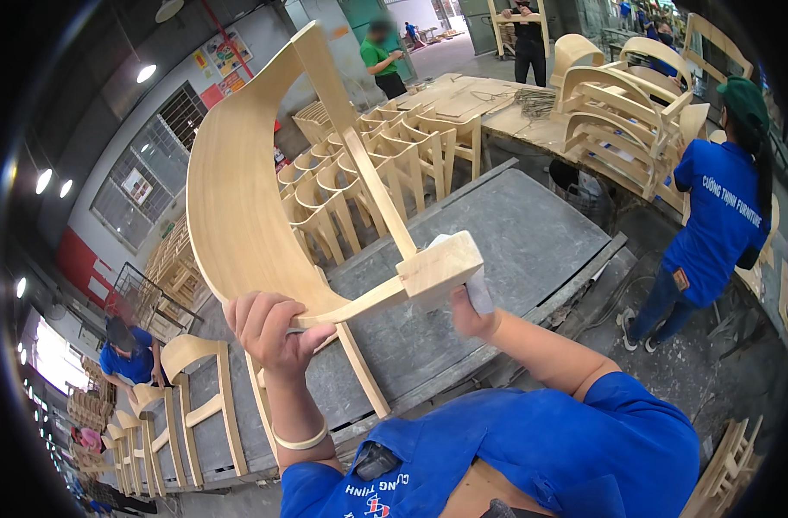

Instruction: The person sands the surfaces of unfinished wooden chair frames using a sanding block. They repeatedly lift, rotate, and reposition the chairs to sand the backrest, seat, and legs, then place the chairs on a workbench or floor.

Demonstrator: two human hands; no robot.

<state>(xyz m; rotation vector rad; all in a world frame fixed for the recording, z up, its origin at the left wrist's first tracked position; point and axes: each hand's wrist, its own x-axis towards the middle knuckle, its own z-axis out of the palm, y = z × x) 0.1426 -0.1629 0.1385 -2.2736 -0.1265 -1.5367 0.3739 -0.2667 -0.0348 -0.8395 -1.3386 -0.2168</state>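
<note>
Here, a pale wooden chair frame (230,190) is up over the grey table (532,216).
It looks smooth and creamy yellow, with thin grain lines, a wide curved back, a straight bar (377,187) and a chunky block (441,264). The left hand (268,332) is wrapped around its near edge. Apart from it, the right hand (473,319) has a white cloth (479,292) by the block; its fingers are hidden, so I cannot tell their grip.
</note>
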